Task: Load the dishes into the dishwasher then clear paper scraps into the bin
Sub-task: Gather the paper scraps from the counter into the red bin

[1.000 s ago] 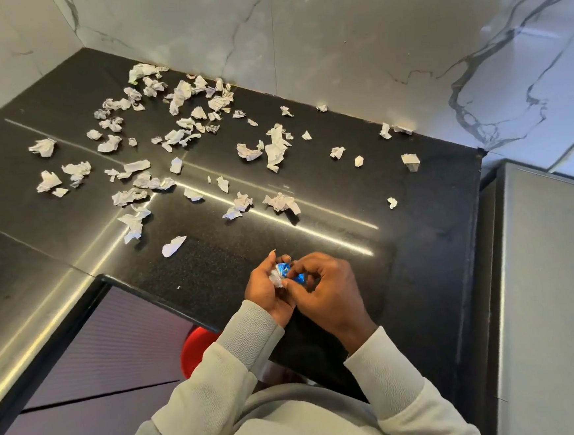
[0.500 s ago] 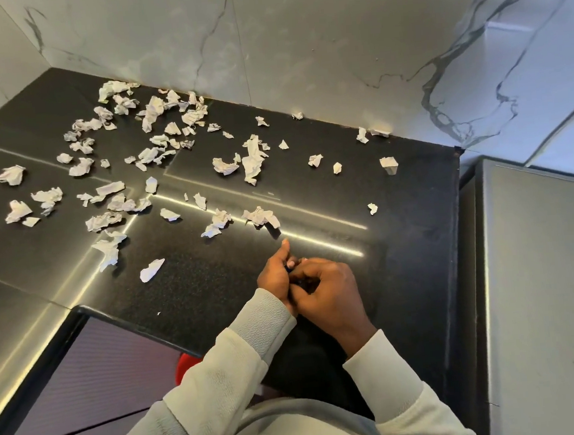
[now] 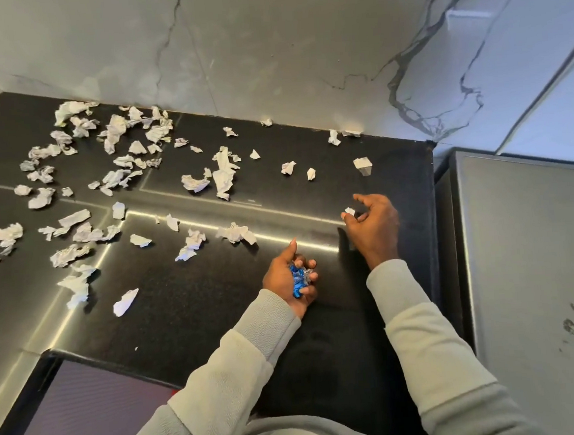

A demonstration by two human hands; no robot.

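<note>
Lower centre, on black counter (image 3: 183, 311): L hand (image 3: 285, 279) curled tight round blue-white wad (image 3: 297, 278); R hand (image 3: 377, 225), centre right, half-curled over small white scrap (image 3: 349, 211), hold unclear. Loose scraps (image 3: 222, 174) upper left.

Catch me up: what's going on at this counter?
A person is clearing paper scraps off the black countertop. The left hand grips a crumpled blue-and-white wad. The right hand reaches toward the counter's right side, fingers curled at a small white scrap; whether it is gripped yet is unclear. Many loose scraps lie scattered to the left and back.
</note>
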